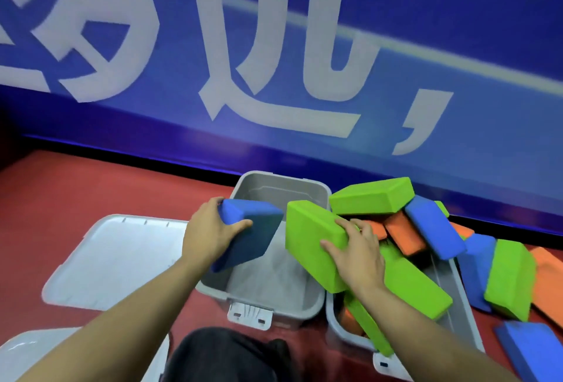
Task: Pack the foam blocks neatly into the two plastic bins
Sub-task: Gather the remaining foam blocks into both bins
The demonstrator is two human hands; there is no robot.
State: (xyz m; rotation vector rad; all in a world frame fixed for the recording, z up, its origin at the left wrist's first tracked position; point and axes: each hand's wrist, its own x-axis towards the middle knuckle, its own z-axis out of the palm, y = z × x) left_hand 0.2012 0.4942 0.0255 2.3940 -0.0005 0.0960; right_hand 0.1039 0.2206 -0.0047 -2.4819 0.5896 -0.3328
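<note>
Over grey bin [307,311], hands gripping blue block [259,223], green block [307,238]

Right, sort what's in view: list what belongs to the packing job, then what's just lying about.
Part of the job:
blue block in the left hand
green block in the right hand
left bin
right bin
loose pile of blocks

Just lying about:
two bin lids
blue banner
red floor

Two bare forearms, sleeveless to the frame's edge, end in a ringless left hand [210,229] and right hand [359,256]; dark trousers [225,357] cover the knees.
</note>
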